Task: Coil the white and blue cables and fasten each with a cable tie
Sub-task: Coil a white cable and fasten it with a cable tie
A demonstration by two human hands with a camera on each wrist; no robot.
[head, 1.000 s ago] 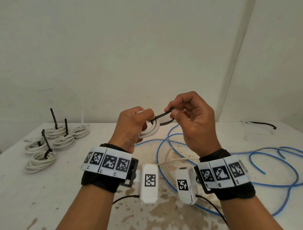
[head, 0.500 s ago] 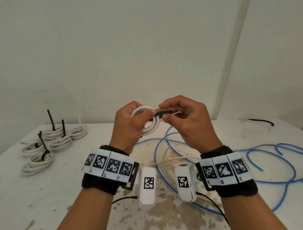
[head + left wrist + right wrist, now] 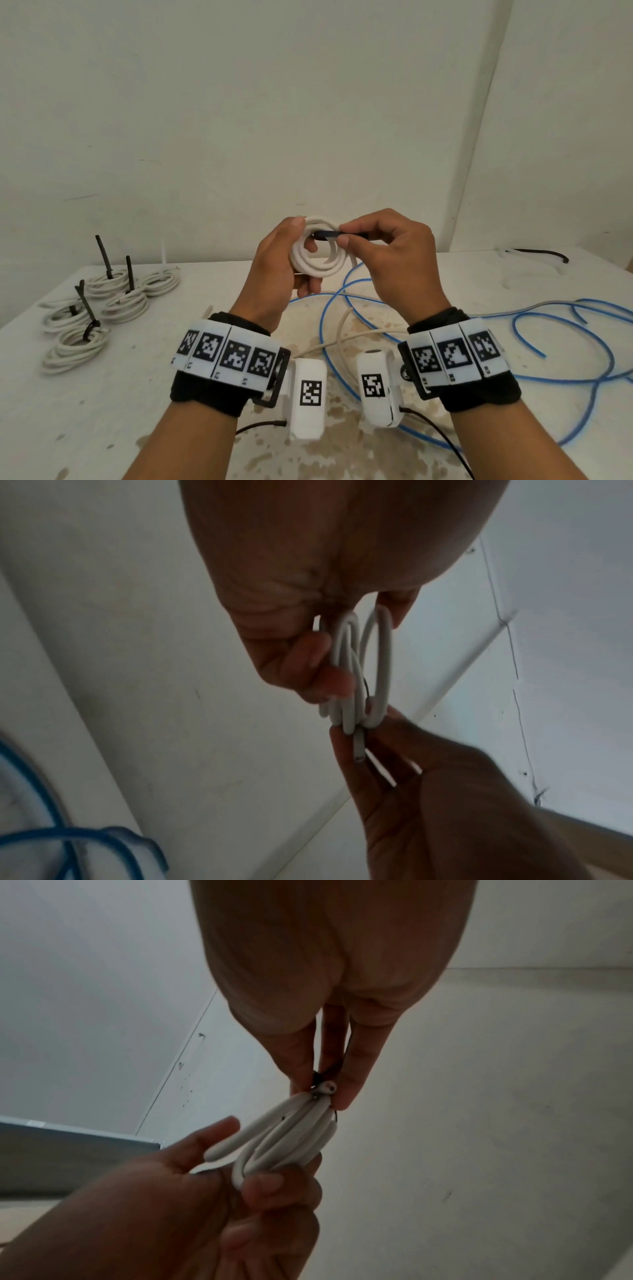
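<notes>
Up above the table (image 3: 102, 428), both hands work at chest height. The left hand (image 3: 274, 270) has its fingers curled round a small coil of white cable (image 3: 317, 265), holding it on edge clear of the surface. The right hand (image 3: 394, 260) pinches a black cable tie (image 3: 329, 235) between thumb and forefinger at the top of that coil; from the right wrist view the tie sits just by the cut end of the cable, though whether it is locked I cannot tell.

The table is white and worn, with brown blotches (stains or chipped paint, hard to say) spread across the near middle. On its far left lie five white coils (image 3: 96, 308), already bound, black tie tails sticking up from most of them. A long blue cable (image 3: 561, 342) loops loosely over the right half, crossing under the hands, and a thin cream cable (image 3: 342, 329) wanders among its loops. Near the far right edge lies a spare black tie (image 3: 544, 253) beside some pale ones.

Behind stand plain off-white walls (image 3: 239, 120), meeting in a corner at right.
</notes>
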